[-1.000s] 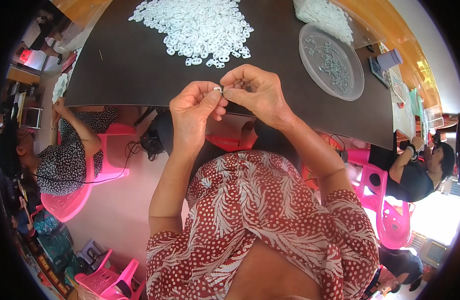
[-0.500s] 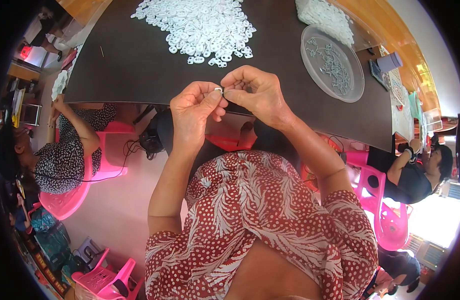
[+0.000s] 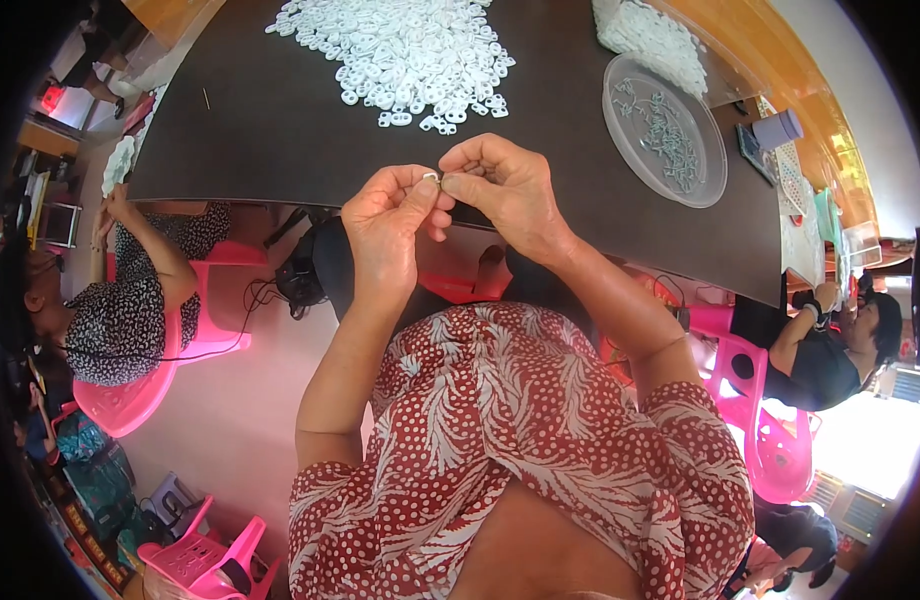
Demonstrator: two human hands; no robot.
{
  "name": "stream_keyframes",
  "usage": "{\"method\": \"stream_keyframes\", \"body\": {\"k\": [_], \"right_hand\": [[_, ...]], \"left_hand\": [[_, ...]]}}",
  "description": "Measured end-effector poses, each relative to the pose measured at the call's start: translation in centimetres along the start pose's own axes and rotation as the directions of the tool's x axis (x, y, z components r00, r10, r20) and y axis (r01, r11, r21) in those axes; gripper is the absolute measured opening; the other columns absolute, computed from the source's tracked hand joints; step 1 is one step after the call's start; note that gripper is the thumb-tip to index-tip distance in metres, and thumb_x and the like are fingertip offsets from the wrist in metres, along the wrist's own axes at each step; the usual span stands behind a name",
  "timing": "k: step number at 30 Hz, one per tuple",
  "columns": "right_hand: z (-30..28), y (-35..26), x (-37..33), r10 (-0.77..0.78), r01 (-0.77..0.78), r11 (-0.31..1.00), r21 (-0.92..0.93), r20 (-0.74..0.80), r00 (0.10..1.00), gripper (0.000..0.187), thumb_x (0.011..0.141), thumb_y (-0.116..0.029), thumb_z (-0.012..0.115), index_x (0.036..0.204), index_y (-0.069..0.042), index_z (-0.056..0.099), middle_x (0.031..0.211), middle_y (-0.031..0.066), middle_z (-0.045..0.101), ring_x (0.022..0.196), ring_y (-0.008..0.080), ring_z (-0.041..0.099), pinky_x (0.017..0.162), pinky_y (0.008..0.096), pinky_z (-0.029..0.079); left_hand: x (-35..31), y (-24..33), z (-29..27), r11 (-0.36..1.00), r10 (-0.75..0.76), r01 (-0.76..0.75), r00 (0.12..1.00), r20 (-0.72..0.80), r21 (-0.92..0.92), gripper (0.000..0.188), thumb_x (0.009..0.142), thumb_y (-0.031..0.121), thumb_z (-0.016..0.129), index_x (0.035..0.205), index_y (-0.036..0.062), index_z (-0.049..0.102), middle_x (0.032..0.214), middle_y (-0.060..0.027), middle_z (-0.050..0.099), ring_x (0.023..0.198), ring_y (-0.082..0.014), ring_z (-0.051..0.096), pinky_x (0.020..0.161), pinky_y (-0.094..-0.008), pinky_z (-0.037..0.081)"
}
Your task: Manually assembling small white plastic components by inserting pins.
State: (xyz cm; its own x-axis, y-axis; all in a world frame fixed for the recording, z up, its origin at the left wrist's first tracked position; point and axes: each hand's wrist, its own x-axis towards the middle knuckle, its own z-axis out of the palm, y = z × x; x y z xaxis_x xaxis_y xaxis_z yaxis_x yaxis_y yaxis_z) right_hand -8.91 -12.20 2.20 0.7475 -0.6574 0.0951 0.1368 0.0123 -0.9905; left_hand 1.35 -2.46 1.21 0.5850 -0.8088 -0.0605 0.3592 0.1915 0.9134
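Observation:
Just over the near edge of the dark table, my two hands meet fingertip to fingertip. My left hand (image 3: 388, 215) pinches a small white plastic piece (image 3: 431, 177) between thumb and forefinger. Against its right side, my right hand (image 3: 510, 190) closes thumb and forefinger on something too small to make out. Beyond the hands lies a heap of white plastic pieces with holes (image 3: 410, 60). To the right, a round clear plastic dish (image 3: 713, 185) holds many small metallic parts.
A clear container of whitish pieces (image 3: 650, 40) stands behind the dish. A purple cup (image 3: 777, 129) is at the table's right side. People sit at both sides, on pink chairs (image 3: 130, 395). A thin stick (image 3: 206, 99) lies on the table (image 3: 270, 150).
The white piece in my left fingers has tilted and now shows less. My right hand has shifted slightly left, its fingertips still at the piece.

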Motion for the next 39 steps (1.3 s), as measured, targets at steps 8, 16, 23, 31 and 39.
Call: {"method": "stream_keyframes", "body": {"k": [8, 16, 23, 31, 39], "right_hand": [[0.0, 0.4, -0.3, -0.067, 0.058, 0.937, -0.346, -0.015, 0.998, 0.009, 0.084, -0.007, 0.056, 0.083, 0.002, 0.056, 0.075, 0.0094, 0.06, 0.07, 0.0143, 0.058, 0.064, 0.0287, 0.047], [0.1, 0.1, -0.2, -0.07, 0.077, 0.909, -0.41, 0.033, 0.997, 0.014, 0.086, -0.011, 0.053, 0.08, 0.002, 0.054, 0.072, 0.0094, 0.06, 0.069, 0.0151, 0.058, 0.064, 0.0296, 0.047], [0.4, -0.5, -0.2, -0.064, 0.097, 0.913, -0.396, 0.097, 0.993, 0.018, 0.088, -0.013, 0.051, 0.077, 0.002, 0.051, 0.067, 0.01, 0.059, 0.063, 0.0159, 0.059, 0.062, 0.0312, 0.048], [0.5, 0.5, 1.1, -0.083, 0.125, 0.916, -0.381, 0.126, 0.989, 0.016, 0.087, -0.012, 0.053, 0.078, 0.001, 0.054, 0.071, 0.0115, 0.058, 0.068, 0.0222, 0.059, 0.062, 0.0328, 0.047], [-0.2, 2.4, 7.2, -0.513, 0.472, 0.373, -0.799, 0.247, 0.822, 0.011, 0.074, -0.009, 0.064, 0.085, -0.005, 0.064, 0.073, 0.0118, 0.056, 0.074, 0.0302, 0.054, 0.065, 0.0393, 0.043]], "left_hand": [[-0.1, -0.3, -0.1, 0.999, 0.0, 0.0, 1.0, -0.013, -0.048, 0.01, 0.088, 0.005, 0.057, 0.089, -0.0042, 0.06, 0.074, -0.0082, 0.063, 0.057, -0.0111, 0.056, 0.049, -0.0227, 0.045], [-0.3, -0.5, 0.1, 0.995, 0.091, -0.09, 0.996, -0.018, 0.051, 0.01, 0.088, 0.002, 0.054, 0.09, -0.0047, 0.061, 0.071, -0.0053, 0.06, 0.056, -0.0089, 0.054, 0.05, -0.0217, 0.044], [-0.2, -0.7, -0.8, 0.998, 0.061, -0.062, 0.997, 0.048, 0.033, 0.009, 0.088, 0.002, 0.054, 0.092, -0.0026, 0.061, 0.074, -0.004, 0.061, 0.059, -0.0062, 0.054, 0.051, -0.0181, 0.044], [0.3, -0.5, -1.7, 0.999, 0.034, -0.034, 0.999, -0.011, -0.018, 0.012, 0.088, 0.003, 0.054, 0.093, -0.0055, 0.06, 0.073, -0.0085, 0.062, 0.056, -0.0106, 0.055, 0.05, -0.0229, 0.046], [0.5, -0.2, -2.3, 0.997, 0.055, -0.061, 0.992, -0.116, -0.047, 0.017, 0.088, 0.003, 0.054, 0.103, -0.0046, 0.059, 0.075, -0.0106, 0.063, 0.058, -0.0118, 0.057, 0.051, -0.0241, 0.047]]}}
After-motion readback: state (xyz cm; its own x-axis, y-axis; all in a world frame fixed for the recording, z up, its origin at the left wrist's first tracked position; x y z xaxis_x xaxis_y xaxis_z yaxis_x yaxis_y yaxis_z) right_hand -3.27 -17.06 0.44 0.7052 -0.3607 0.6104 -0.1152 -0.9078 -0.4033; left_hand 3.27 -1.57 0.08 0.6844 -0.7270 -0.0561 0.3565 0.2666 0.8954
